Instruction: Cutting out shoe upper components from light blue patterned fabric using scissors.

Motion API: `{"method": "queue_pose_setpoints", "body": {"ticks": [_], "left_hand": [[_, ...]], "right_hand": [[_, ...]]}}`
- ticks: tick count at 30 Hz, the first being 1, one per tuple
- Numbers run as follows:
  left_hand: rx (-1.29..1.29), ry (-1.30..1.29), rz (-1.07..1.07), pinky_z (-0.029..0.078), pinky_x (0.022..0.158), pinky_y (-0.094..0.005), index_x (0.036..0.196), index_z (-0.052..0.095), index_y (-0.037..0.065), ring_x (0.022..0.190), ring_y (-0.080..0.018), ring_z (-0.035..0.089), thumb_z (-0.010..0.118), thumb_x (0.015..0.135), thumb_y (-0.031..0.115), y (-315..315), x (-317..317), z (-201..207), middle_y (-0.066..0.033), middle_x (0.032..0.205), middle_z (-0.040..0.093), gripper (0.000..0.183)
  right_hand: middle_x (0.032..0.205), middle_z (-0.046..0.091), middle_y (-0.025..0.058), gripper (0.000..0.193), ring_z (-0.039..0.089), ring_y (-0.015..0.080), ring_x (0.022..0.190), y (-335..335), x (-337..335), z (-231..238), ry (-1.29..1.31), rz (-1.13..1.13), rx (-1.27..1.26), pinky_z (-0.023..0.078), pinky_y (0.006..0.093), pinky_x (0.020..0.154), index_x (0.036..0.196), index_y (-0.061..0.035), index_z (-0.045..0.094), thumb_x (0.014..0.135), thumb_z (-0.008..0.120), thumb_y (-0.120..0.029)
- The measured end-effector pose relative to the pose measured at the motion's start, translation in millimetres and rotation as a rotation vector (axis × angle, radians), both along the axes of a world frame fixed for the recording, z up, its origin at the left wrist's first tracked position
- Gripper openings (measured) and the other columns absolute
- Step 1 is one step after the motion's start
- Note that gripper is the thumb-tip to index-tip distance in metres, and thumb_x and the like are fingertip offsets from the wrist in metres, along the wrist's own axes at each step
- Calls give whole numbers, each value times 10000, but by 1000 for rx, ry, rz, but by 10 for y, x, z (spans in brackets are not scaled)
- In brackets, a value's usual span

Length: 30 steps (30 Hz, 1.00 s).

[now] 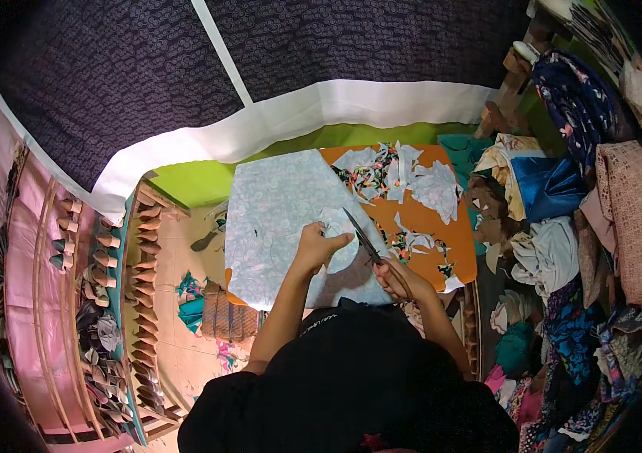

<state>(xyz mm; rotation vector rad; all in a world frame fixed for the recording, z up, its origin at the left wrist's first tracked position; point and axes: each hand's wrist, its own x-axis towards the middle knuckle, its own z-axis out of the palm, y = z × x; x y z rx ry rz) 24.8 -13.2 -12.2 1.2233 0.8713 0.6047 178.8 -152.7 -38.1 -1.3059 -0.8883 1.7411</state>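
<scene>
Scissors (362, 236) are pointing up and away from the person, their handles lying inside the right hand (396, 278), whose fingers are closing around them; the blades look slightly parted, though they are too small to tell for sure. They are meeting the edge of a pale blue patterned fabric (279, 211) that is lying across an orange table (457, 249). The left hand (317, 243) is pinching a rounded flap of that fabric between thumb and curled fingers, just beside the blades, and is lifting it a little off the surface.

Fabric scraps (404, 177), white and flowered, are lying scattered over the far part of the table. To the right, piled cloth (562, 219) in blue, white, pink and dark prints is crowding the space from the table edge to the wall. To the left, wooden racks (143, 294) are holding rows of shoe soles and small pieces, standing on a tiled floor (185, 257) with more cuttings on it. Behind the table a green wall (200, 181) is showing under a hanging dark patterned sheet (147, 68) with a white border.
</scene>
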Motion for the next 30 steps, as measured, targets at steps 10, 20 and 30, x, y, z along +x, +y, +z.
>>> {"method": "queue_pose_setpoints", "body": {"ticks": [10, 20, 30], "left_hand": [[48, 94, -84, 379, 465, -212, 741, 600, -5, 529, -73, 488, 678, 638, 77, 1, -30, 69, -21, 656, 573, 153], [-19, -43, 35, 389, 469, -211, 771, 565, 12, 541, -73, 497, 661, 701, 144, 46, -16, -82, -20, 663, 564, 177], [69, 4, -2, 350, 362, -207, 712, 539, 21, 427, -68, 466, 639, 720, 138, 2, 4, -35, -15, 552, 529, 154]], "right_hand": [[563, 357, -20, 351, 347, 73, 461, 25, -18, 122, 128, -57, -41, 293, 200, 388, 758, -74, 401, 809, 440, -419], [569, 360, -24, 306, 341, 66, 465, 3, -117, 6, -234, -90, 508, 285, 195, 408, 761, -71, 402, 841, 411, -366], [622, 344, -52, 255, 301, 35, 470, -49, -112, -92, 222, -112, 48, 254, 164, 396, 937, -70, 397, 835, 441, -299]]}}
